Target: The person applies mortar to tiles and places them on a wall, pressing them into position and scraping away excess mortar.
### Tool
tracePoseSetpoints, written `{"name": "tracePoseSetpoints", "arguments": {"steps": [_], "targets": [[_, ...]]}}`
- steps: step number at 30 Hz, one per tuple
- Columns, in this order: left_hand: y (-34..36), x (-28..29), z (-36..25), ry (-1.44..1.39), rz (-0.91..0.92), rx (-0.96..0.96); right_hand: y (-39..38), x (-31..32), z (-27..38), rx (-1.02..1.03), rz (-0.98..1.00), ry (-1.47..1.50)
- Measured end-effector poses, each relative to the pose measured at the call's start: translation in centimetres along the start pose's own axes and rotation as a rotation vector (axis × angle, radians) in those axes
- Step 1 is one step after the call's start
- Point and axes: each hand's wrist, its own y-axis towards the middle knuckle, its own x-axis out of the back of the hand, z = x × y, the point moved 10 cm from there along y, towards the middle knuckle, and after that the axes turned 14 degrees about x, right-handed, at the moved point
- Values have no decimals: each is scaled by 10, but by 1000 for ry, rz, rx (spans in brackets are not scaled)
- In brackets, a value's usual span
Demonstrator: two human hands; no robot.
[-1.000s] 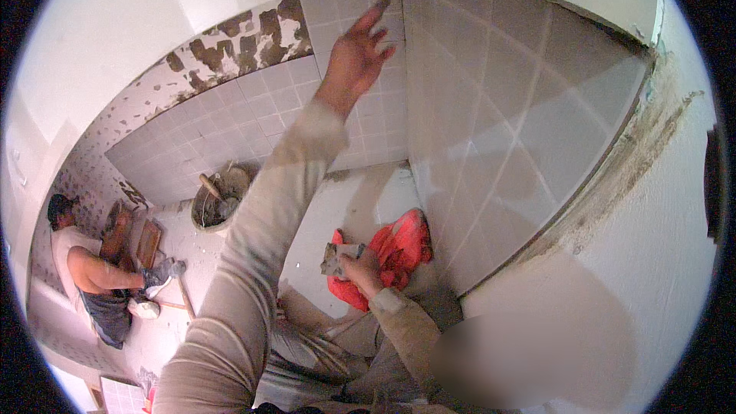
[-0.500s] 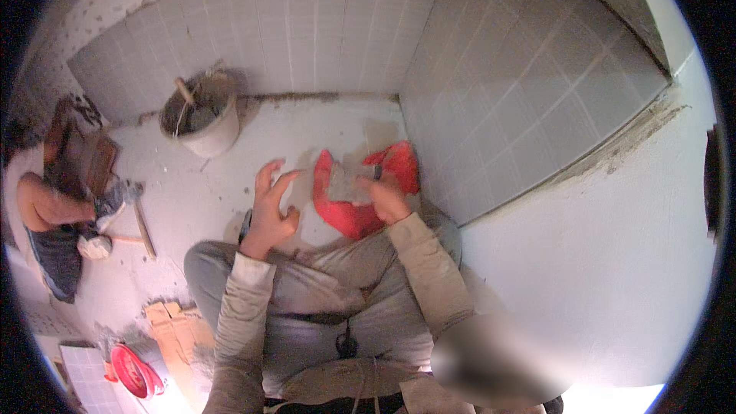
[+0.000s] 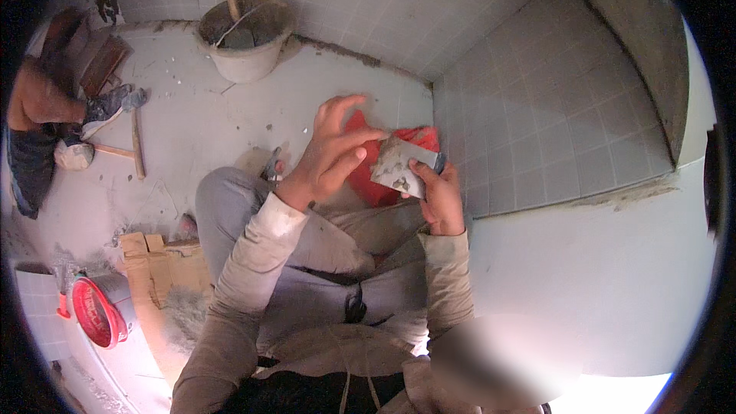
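Observation:
My right hand [image 3: 442, 198] grips a putty knife [image 3: 402, 166], a flat pale metal blade with a dark back edge. Grey-brown paste clings to the blade's left corner and lower side. To its left my left hand [image 3: 330, 155] is raised with the fingers spread and curved, holding nothing. Its fingertips come close to the pasty corner; whether they touch it I cannot tell. Beneath both hands a crumpled red plastic bag [image 3: 369, 184] lies on the floor by my crossed legs, largely covered by the blade and hands.
A pale bucket [image 3: 249, 65] with a wooden-handled tool in it stands by the tiled wall [image 3: 537, 100]. At left sits another person [image 3: 50, 92], with a wooden-handled hammer [image 3: 138, 142] nearby. Flattened cardboard [image 3: 146, 276] and a red-rimmed bucket [image 3: 119, 322] lie at lower left.
My right hand has lifted the putty knife off the red bag, blade now turned upward. My left hand has moved right toward the blade. The view has shifted, too.

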Motion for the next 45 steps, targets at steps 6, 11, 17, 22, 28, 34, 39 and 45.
{"name": "tracePoseSetpoints", "arguments": {"steps": [6, 11, 17, 22, 28, 34, 39, 45], "targets": [[-3, 2, 6, -102, -54, 9, 0, -1, -7, -129, 27, -74], [-4, -4, 5, -64, -20, 2, -2, 0, -9, -143, -50, 74], [-4, -17, 3, -39, 33, 66, -4, 9, -15, -134, -64, 121], [-2, -25, 7, -7, 77, 83, 0, 13, -8, -62, -59, 42], [-1, -32, 6, -21, 79, 82, 2, 20, -15, -59, -132, 103], [-6, -38, 24, -94, 77, 97, 11, 31, -47, -164, -145, 130], [-11, -53, 59, -796, 17, 404, 15, 58, -71, -180, -219, 145], [-22, -50, 109, -1302, 11, 601, 36, 86, -83, -149, -205, 122]]}}
